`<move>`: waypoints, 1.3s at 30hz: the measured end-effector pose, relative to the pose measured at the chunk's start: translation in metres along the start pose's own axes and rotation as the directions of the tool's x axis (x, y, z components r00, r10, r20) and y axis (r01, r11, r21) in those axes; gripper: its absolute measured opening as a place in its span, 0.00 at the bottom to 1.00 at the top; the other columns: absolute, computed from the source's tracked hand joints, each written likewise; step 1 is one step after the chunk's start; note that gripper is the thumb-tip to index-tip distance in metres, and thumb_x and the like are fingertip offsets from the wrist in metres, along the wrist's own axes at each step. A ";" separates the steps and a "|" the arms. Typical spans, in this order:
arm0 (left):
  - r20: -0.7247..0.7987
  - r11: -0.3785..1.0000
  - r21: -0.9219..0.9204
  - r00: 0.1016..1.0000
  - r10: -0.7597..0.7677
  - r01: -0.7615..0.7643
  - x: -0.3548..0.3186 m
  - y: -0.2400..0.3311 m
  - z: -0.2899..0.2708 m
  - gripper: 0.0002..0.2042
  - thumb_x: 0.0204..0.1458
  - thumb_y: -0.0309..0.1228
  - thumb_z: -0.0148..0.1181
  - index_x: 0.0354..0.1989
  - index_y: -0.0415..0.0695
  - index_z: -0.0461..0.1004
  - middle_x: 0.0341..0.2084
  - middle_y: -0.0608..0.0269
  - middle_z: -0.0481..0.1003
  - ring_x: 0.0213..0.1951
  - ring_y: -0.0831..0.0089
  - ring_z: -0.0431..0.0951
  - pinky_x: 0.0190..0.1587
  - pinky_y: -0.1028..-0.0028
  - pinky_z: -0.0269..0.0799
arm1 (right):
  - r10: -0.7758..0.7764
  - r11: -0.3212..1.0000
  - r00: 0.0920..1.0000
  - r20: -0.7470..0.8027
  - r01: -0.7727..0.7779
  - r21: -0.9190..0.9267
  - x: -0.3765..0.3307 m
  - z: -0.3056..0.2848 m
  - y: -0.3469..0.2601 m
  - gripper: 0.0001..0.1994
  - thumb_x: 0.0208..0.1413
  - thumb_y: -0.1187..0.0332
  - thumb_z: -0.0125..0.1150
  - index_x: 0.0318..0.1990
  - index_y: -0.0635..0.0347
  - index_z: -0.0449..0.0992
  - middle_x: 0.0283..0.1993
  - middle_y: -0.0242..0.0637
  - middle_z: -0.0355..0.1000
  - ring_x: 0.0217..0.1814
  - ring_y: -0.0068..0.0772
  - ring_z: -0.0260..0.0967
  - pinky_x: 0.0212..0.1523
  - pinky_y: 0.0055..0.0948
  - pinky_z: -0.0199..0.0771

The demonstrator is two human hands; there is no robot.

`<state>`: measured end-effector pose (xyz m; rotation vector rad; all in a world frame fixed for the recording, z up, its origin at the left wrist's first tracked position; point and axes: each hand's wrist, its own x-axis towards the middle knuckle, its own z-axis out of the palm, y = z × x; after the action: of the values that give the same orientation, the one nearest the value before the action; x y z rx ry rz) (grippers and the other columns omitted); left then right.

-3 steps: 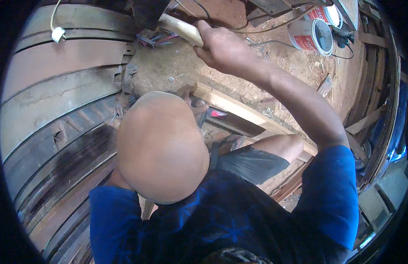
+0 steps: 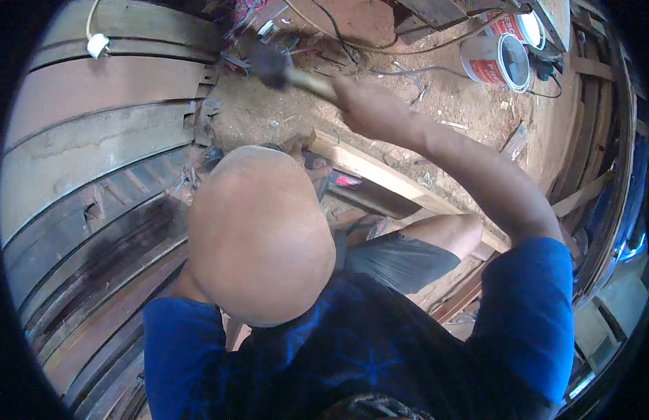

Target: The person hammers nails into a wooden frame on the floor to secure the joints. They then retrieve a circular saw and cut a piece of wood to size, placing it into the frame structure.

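My right hand point(image 2: 373, 108) is wrapped round the pale wooden handle of a hammer point(image 2: 312, 84). Motion blurs its dark head, which hangs over the littered ground ahead. Below it in the picture, a light timber beam point(image 2: 380, 170) runs slantwise past my bent right leg. A few fingers or toes point(image 2: 316, 166) show at the beam's near-left end; I cannot tell which. The head in the foreground hides my left forearm and most or all of my left hand, so its grip does not show. A dark piece with a red label point(image 2: 347, 180) lies alongside the beam.
Stacked boards point(image 2: 100, 119) line the left side, with a white plug point(image 2: 98, 46) hanging on a cord. Two white-and-red buckets point(image 2: 482, 64) stand at the far right. Cables point(image 2: 415, 49) cross the dirt floor, which carries wood chips. More planks point(image 2: 583, 140) stand on the right.
My right hand has swung the hammer downward, and its head has moved lower and rightward in the picture. The beam has stayed in place.
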<state>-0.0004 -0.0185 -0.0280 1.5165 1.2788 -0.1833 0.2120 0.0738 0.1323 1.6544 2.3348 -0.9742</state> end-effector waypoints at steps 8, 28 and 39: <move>-0.100 0.986 0.166 0.994 0.030 -0.013 0.010 -0.035 0.007 0.49 0.40 0.55 0.71 0.65 0.39 0.55 0.57 0.41 0.67 0.58 0.50 0.70 0.60 0.61 0.65 | 0.097 0.985 0.994 -0.048 -0.089 0.146 -0.017 0.032 -0.004 0.18 0.57 0.63 0.56 0.51 0.62 0.66 0.33 0.57 0.74 0.37 0.63 0.73 0.39 0.53 0.74; 0.041 0.990 0.128 0.997 -0.065 0.060 0.004 -0.001 -0.002 0.51 0.41 0.56 0.70 0.63 0.28 0.53 0.52 0.33 0.70 0.56 0.44 0.71 0.58 0.59 0.67 | 0.635 -0.319 0.565 0.527 -0.429 0.845 -0.170 0.136 0.168 0.17 0.65 0.57 0.48 0.52 0.61 0.70 0.31 0.37 0.73 0.24 0.28 0.71 0.23 0.28 0.76; 0.001 0.996 0.067 0.999 -0.054 0.054 0.016 -0.005 0.001 0.56 0.42 0.59 0.67 0.66 0.25 0.47 0.54 0.28 0.67 0.58 0.40 0.69 0.60 0.58 0.65 | 0.404 -0.264 0.696 0.594 -0.533 0.804 -0.130 0.157 0.115 0.15 0.63 0.60 0.52 0.47 0.63 0.71 0.29 0.34 0.70 0.21 0.23 0.67 0.22 0.26 0.72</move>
<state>0.0025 -0.0105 -0.0424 1.5386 1.3243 -0.2654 0.3238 -0.0960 0.0167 2.3399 0.1030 -2.6135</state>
